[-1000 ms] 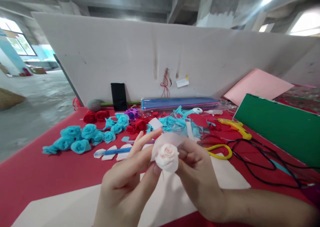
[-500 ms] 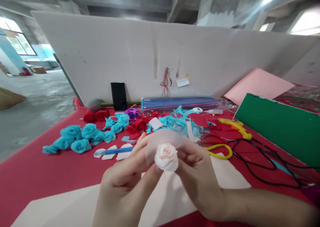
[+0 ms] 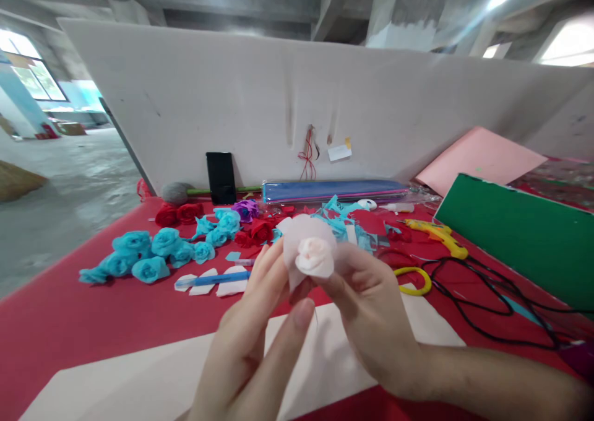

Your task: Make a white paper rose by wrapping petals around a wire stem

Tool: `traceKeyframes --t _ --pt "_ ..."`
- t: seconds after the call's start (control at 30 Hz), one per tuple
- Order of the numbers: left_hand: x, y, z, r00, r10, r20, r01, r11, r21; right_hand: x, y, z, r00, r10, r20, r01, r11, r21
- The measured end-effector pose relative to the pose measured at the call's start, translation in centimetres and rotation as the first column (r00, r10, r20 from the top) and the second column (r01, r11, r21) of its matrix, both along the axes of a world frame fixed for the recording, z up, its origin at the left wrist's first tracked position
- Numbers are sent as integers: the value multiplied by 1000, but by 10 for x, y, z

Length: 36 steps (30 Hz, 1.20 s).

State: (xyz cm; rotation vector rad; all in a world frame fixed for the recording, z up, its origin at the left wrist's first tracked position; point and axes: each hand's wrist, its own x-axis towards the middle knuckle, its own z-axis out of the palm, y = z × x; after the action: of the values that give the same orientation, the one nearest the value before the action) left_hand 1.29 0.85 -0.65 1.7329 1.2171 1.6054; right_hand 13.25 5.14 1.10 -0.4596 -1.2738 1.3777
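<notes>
On the left of the red table [image 3: 69, 322] we see blue paper roses [image 3: 139, 254]. In the middle, raised above the table, the left hand [image 3: 250, 347] rests loosely spread fingers [image 3: 271, 269] against a pale pink paper rose [image 3: 314, 257]. The right hand [image 3: 371, 309] pinches the rose's right side. Yellow scissors [image 3: 413, 282] lie further right.

The red surface [image 3: 69, 322] carried a white sheet [image 3: 139, 377] at its near edge. Blue paper roses [image 3: 148, 254], red roses [image 3: 179, 213], a blue pen [image 3: 211, 280], yellow-handled scissors [image 3: 413, 282], a glue gun [image 3: 436, 232] and a black cable [image 3: 487, 297] lay on it.
</notes>
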Motion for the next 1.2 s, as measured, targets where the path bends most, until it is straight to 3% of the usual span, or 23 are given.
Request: traceKeyframes --t 0.2,0.27,0.4,0.67,1.1,1.2 --pt "7 -7 3 993 3 120 -2 1000 -3 2 10 -1 998 37 42 -36 999 -11" --pt "3 -2 9 987 -53 149 57 998 -22 4 12 0 997 70 26 -69 998 -10" --pt "-9 13 18 962 -42 268 62 996 -68 8 13 4 986 165 -7 -164 986 28" --pt "-19 25 14 946 -260 194 298 933 -201 4 10 0 935 355 -17 -355 933 -62" --pt "-18 25 15 923 -291 251 342 919 -196 0 8 -8 918 396 -26 -397 914 -86" --pt "-19 23 16 944 -226 240 269 949 -165 1 7 -9 902 429 -42 -431 896 -106"
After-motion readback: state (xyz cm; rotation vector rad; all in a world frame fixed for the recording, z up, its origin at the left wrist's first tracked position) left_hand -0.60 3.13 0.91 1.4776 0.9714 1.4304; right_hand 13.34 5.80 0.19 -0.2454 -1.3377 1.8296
